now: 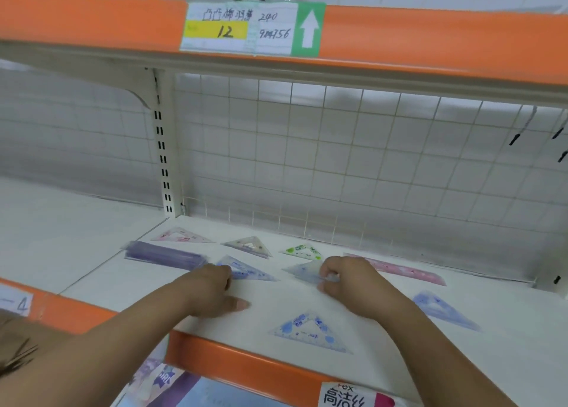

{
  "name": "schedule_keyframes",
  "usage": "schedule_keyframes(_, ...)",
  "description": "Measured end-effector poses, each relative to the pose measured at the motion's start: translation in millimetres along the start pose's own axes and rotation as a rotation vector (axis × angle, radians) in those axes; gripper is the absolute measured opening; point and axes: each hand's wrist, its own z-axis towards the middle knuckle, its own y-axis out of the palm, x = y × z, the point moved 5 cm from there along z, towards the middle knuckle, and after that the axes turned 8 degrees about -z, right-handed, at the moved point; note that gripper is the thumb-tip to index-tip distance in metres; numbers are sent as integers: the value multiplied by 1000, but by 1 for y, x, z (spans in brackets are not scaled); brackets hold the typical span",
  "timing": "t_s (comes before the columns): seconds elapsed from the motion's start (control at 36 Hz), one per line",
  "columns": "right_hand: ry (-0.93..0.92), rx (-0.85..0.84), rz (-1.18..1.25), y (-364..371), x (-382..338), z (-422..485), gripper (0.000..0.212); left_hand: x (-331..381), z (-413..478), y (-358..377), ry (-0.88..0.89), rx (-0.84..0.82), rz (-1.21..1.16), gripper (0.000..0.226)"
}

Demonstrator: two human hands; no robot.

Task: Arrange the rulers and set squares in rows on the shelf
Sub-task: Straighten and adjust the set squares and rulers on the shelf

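The white shelf point(276, 296) with its orange front edge holds everything, a wire grid point(338, 160) behind it; a pack of purple rulers point(166, 254) lies at the back left, a pink ruler point(396, 270) at the back right; my left hand point(212, 290) has its fingers bent down onto the near corner of a blue set square point(249, 271), thumb flat on the shelf, though I cannot tell whether they grip it; my right hand point(341, 280) pinches the corner of a pale set square point(302, 270); two more blue ones lie loose, one near the front edge point(310, 329), one right of my right arm point(442, 310); along the back sit a pink set square point(181, 234), a clear one point(250, 245) and a green one point(302, 250)
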Motion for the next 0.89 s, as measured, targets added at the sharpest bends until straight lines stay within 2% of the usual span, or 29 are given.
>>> schedule_keyframes(0.19, -29, 58, -26, 25, -45, 61, 28, -18, -7, -10, -49, 56, -38, 53)
schedule_keyframes(0.42, -22, 88, -127, 50, -72, 116, 25, -23, -16, -20, -104, 101, -78, 60)
schedule_keyframes(0.58, -23, 77, -209, 67, -73, 144, 23, -38, -21, -5, -204, 23, -70, 56)
schedule_keyframes(0.89, -71, 101, -275, 83, -81, 165, 21, -39, -18, -2, -250, -93, -48, 68)
